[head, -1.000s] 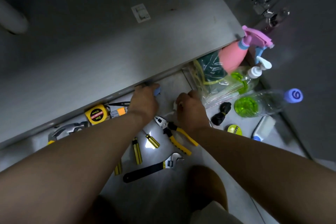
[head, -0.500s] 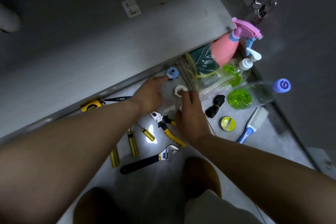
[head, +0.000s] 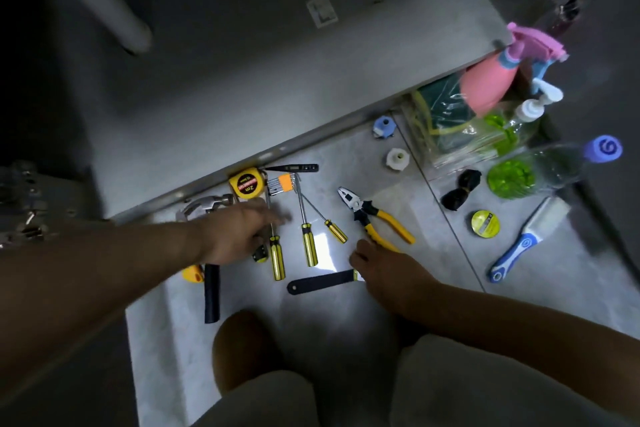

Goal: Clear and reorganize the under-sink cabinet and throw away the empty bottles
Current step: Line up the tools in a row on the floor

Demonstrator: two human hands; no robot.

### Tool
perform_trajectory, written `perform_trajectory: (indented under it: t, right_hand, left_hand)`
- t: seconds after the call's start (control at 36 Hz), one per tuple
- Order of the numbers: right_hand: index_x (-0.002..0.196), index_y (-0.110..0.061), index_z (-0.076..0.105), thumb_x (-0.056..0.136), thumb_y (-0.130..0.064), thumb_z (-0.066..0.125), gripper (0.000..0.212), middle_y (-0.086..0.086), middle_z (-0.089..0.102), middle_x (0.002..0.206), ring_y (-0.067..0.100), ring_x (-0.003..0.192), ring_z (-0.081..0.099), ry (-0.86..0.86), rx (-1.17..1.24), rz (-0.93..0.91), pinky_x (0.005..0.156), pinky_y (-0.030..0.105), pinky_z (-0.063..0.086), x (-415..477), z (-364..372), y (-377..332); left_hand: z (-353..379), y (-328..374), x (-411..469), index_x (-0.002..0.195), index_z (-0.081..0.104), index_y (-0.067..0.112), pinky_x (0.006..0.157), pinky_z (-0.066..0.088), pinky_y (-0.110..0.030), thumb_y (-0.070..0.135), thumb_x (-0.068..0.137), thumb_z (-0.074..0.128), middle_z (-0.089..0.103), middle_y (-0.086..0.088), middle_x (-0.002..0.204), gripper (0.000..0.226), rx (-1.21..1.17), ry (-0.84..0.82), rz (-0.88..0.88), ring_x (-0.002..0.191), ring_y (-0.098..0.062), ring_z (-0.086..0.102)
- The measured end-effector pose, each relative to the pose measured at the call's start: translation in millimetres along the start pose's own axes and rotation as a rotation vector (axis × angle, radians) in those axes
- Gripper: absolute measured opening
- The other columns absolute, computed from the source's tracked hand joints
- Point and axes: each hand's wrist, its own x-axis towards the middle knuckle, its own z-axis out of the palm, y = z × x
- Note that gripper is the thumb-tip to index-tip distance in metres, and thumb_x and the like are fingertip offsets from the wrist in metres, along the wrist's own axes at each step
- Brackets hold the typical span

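Your left hand [head: 242, 236] is spread, fingers straight, over the screwdrivers [head: 310, 243]; your right hand [head: 384, 267] covers the wrench [head: 322, 282] head (whether it grips, I cannot tell); well right of it the clear bottle [head: 554, 166], blue-capped and green-bottomed, lies sideways on the floor [head: 346, 340].

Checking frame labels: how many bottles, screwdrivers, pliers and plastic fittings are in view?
Bottles: 3
Screwdrivers: 3, plus an unclear stubby handle by the left hand
Pliers: 1
Plastic fittings: 2
Total: 9
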Motion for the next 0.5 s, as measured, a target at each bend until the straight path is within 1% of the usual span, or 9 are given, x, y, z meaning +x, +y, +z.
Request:
perform_trajectory:
  t: [0.08, 0.17, 0.22, 0.28, 0.33, 0.39, 0.42, 0.47, 0.5]
  right_hand:
    - [0.138, -0.016, 0.042, 0.089, -0.01, 0.064, 0.054, 0.009, 0.032, 0.148, 0.028, 0.113, 0.057, -0.09, -0.042, -0.052, 0.081, 0.038, 0.051, 3, -4, 4]
    - [0.141, -0.017, 0.043, 0.092, -0.012, 0.062, 0.053, 0.008, 0.031, 0.151, 0.027, 0.119, 0.054, -0.199, -0.038, -0.089, 0.092, 0.041, 0.053, 7, -15, 7]
    - [0.139, -0.019, 0.048, 0.093, -0.018, 0.06, 0.047, 0.003, 0.034, 0.15, 0.025, 0.123, 0.052, -0.238, 0.012, -0.132, 0.098, 0.041, 0.051, 12, -30, 8]
    - [0.137, -0.018, 0.053, 0.096, -0.021, 0.056, 0.042, 0.002, 0.041, 0.146, 0.024, 0.131, 0.044, -0.241, -0.026, -0.211, 0.103, 0.041, 0.046, 23, -49, 10]
    - [0.137, -0.016, 0.054, 0.097, -0.02, 0.053, 0.04, 0.004, 0.045, 0.141, 0.024, 0.126, 0.048, -0.186, -0.026, -0.189, 0.1, 0.035, 0.045, 37, -73, 14]
    - [0.134, -0.015, 0.054, 0.096, -0.019, 0.052, 0.038, 0.005, 0.045, 0.136, 0.024, 0.112, 0.055, -0.127, -0.054, -0.164, 0.088, 0.026, 0.044, 53, -99, 16]
    - [0.133, -0.015, 0.054, 0.096, -0.019, 0.053, 0.037, 0.006, 0.044, 0.134, 0.026, 0.106, 0.058, -0.125, -0.084, -0.155, 0.083, 0.028, 0.044, 61, -110, 18]
    - [0.135, -0.014, 0.051, 0.095, -0.015, 0.054, 0.04, 0.011, 0.045, 0.133, 0.031, 0.102, 0.06, -0.138, -0.115, -0.131, 0.081, 0.036, 0.048, 77, -130, 18]
    - [0.137, -0.014, 0.049, 0.095, -0.014, 0.053, 0.041, 0.012, 0.044, 0.134, 0.031, 0.102, 0.06, -0.143, -0.152, -0.135, 0.081, 0.036, 0.049, 86, -138, 18]
  left_hand:
    - [20, 7, 10, 0.158, 0.027, 0.036, 0.121, 0.026, -0.027, 0.012, 0.097, 0.056, 0.023, 0.001, 0.163, 0.072, 0.003, 0.102, 0.009, 0.152, -0.017, 0.023]
    - [31, 14, 23, 0.16, 0.019, 0.036, 0.123, 0.028, -0.036, 0.019, 0.096, 0.059, 0.013, -0.004, 0.168, 0.077, 0.022, 0.176, -0.028, 0.154, -0.024, 0.018]
    - [40, 15, 28, 0.16, 0.015, 0.035, 0.122, 0.03, -0.04, 0.024, 0.096, 0.06, 0.012, -0.007, 0.168, 0.08, 0.016, 0.191, -0.07, 0.153, -0.028, 0.019]
    - [50, 16, 28, 0.161, 0.013, 0.034, 0.121, 0.031, -0.044, 0.026, 0.095, 0.061, 0.013, -0.01, 0.167, 0.081, 0.0, 0.213, -0.1, 0.153, -0.029, 0.018]
    - [61, 15, 25, 0.16, 0.018, 0.033, 0.12, 0.033, -0.045, 0.028, 0.095, 0.06, 0.015, -0.01, 0.166, 0.077, -0.008, 0.266, -0.1, 0.153, -0.027, 0.019]
    - [71, 15, 21, 0.157, 0.027, 0.032, 0.118, 0.036, -0.043, 0.029, 0.096, 0.057, 0.018, -0.009, 0.165, 0.069, 0.001, 0.333, -0.094, 0.151, -0.026, 0.023]
    - [75, 16, 20, 0.156, 0.032, 0.032, 0.116, 0.037, -0.042, 0.029, 0.096, 0.056, 0.021, -0.008, 0.164, 0.064, -0.008, 0.369, -0.095, 0.149, -0.025, 0.026]
    - [82, 18, 18, 0.151, 0.04, 0.03, 0.112, 0.04, -0.039, 0.027, 0.096, 0.055, 0.029, -0.007, 0.159, 0.057, -0.058, 0.437, -0.106, 0.144, -0.024, 0.034]
    - [83, 19, 19, 0.149, 0.042, 0.029, 0.11, 0.042, -0.038, 0.025, 0.096, 0.055, 0.031, -0.006, 0.157, 0.055, -0.083, 0.467, -0.111, 0.141, -0.024, 0.038]
